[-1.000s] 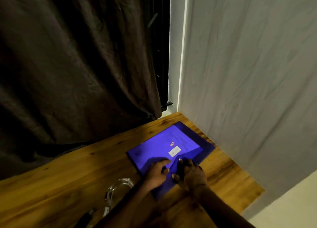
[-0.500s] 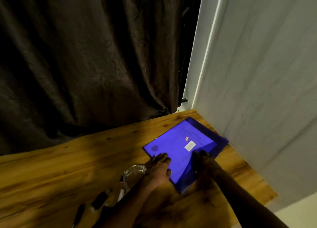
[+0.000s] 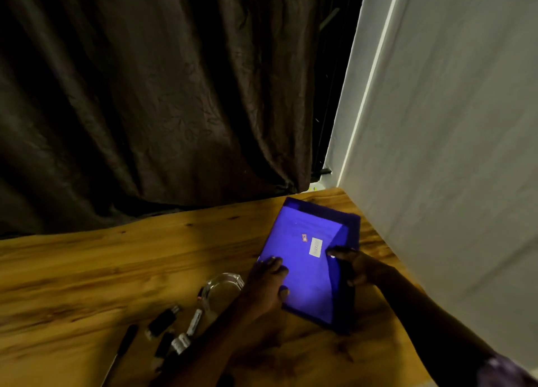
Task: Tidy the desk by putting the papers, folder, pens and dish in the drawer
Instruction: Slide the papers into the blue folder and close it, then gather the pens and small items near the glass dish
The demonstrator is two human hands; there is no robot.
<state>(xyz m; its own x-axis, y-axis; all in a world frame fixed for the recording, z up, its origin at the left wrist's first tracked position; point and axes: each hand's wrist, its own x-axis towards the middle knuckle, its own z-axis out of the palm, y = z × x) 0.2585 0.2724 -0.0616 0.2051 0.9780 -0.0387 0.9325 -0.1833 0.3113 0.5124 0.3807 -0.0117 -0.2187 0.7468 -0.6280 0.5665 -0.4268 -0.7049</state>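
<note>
A blue folder (image 3: 302,270) is lying at the far right corner of a wooden bench (image 3: 116,270), just beside a white wall (image 3: 451,154) and in front of a dark curtain (image 3: 145,95). Both hands are working on it. The left hand (image 3: 266,283) is pressing its fingers and thumb flat on the folder's left edge, grasping nothing. The right hand (image 3: 359,266) is lying across the darker right flap; whether it is pinching that flap or only pressing it cannot be told. The step in hand is likely closing the folder before lifting it. The next move is calling for a firm two-handed hold and a carry to the drawer, which is not showing. Whether papers are sitting inside the folder cannot be told. A clear glass dish (image 3: 222,289) is standing just left of the left hand, seemingly holding nothing, and several pens (image 3: 161,322) are lying loose nearer and further left.
</note>
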